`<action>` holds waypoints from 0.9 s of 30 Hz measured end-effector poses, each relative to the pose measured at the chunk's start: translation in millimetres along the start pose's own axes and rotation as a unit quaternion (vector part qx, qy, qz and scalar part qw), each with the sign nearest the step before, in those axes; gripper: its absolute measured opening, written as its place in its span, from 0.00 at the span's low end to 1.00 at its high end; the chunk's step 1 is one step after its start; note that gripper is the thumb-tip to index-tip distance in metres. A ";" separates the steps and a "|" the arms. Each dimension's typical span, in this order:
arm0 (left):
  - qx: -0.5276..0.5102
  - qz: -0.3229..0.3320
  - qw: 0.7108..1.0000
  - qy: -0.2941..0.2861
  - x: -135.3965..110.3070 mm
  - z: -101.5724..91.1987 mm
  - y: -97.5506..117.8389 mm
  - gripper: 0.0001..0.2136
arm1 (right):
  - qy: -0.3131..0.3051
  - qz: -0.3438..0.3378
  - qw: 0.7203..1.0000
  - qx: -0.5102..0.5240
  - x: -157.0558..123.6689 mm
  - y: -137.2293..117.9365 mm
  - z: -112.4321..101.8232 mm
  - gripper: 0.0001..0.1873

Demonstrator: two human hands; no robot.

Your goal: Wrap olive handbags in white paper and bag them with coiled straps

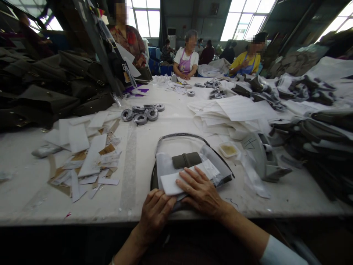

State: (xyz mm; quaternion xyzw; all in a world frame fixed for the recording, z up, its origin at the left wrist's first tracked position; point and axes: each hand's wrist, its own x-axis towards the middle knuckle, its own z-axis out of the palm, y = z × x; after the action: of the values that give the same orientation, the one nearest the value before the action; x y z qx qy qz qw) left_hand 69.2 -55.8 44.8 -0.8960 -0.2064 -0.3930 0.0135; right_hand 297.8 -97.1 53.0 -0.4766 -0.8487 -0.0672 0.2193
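A dark olive handbag [155, 176] lies at the table's near edge, partly wrapped in thin white sheeting. Its strap [182, 135], wrapped in clear film, arches away across the table. On the wrapping rests a small olive flap piece with a band [186, 160]. Below that sits a folded white foam sheet [171, 183]. My right hand [202, 193] lies on the foam with its fingers spread. My left hand [157, 209] has its fingers curled over the near left corner of the bag; the fingertips are partly hidden.
Paper strips and tags [93, 158] lie to the left, near coiled wrapped straps [146, 113]. White sheets [234, 110], a shallow dish [228, 150] and a tape dispenser [260, 156] are to the right. Dark bags [49, 84] are piled far left. Several people sit or stand beyond.
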 end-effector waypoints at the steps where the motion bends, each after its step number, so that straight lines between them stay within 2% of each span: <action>1: 0.012 -0.008 1.000 0.006 0.4 -2.3 -1.2 0.10 | 0.012 0.008 1.000 -0.002 0.3 -2.0 1.9 0.28; 4: 0.037 -0.040 0.998 0.028 1.8 -10.8 -0.1 0.07 | 0.046 0.027 0.999 -0.004 0.3 -8.9 9.2 0.26; 7: 0.062 -0.045 0.996 0.050 7.5 -18.0 5.1 0.11 | 0.060 0.033 0.998 0.001 -0.3 -13.6 14.7 0.25; 10: 0.073 0.001 0.997 -0.019 16.1 -16.8 3.8 0.17 | 0.058 0.042 0.997 0.039 1.7 -11.3 9.9 0.24; 12: 0.051 0.025 0.996 -0.064 18.5 -10.7 -3.1 0.18 | 0.055 0.057 0.991 0.106 3.9 -4.3 -2.3 0.23; 13: 0.036 0.026 0.997 -0.070 18.1 -6.8 -7.4 0.18 | 0.062 0.087 0.983 0.149 4.7 0.4 -10.8 0.21; 15: 0.009 0.008 0.998 -0.059 14.7 0.8 -15.4 0.18 | 0.100 0.190 0.951 0.223 5.2 10.2 -29.3 0.19; 17: -0.014 -0.016 0.999 -0.045 10.6 6.2 -20.3 0.18 | 0.148 0.299 0.909 0.250 3.8 17.4 -44.2 0.19; 18: -0.025 -0.025 0.999 -0.038 9.2 7.5 -21.6 0.18 | 0.160 0.327 0.898 0.246 2.6 19.2 -48.6 0.18; 20: -0.048 -0.043 0.997 -0.037 8.5 7.9 -22.8 0.16 | 0.155 0.318 0.908 0.222 -0.9 18.8 -50.2 0.17; 23: -0.083 -0.083 0.992 -0.056 11.6 5.0 -24.7 0.15 | 0.128 0.241 0.947 0.167 -7.3 12.6 -41.8 0.15; 27: -0.133 -0.122 0.981 -0.070 17.0 1.1 -29.8 0.14 | 0.101 0.174 0.976 0.079 -11.1 7.4 -39.3 0.08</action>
State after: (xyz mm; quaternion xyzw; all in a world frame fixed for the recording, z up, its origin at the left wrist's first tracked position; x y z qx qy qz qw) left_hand 68.9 -22.3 52.0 -0.8831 -0.2607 -0.3520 -0.1682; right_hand 321.2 -114.4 82.6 -0.5891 -0.7288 -0.0088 0.3490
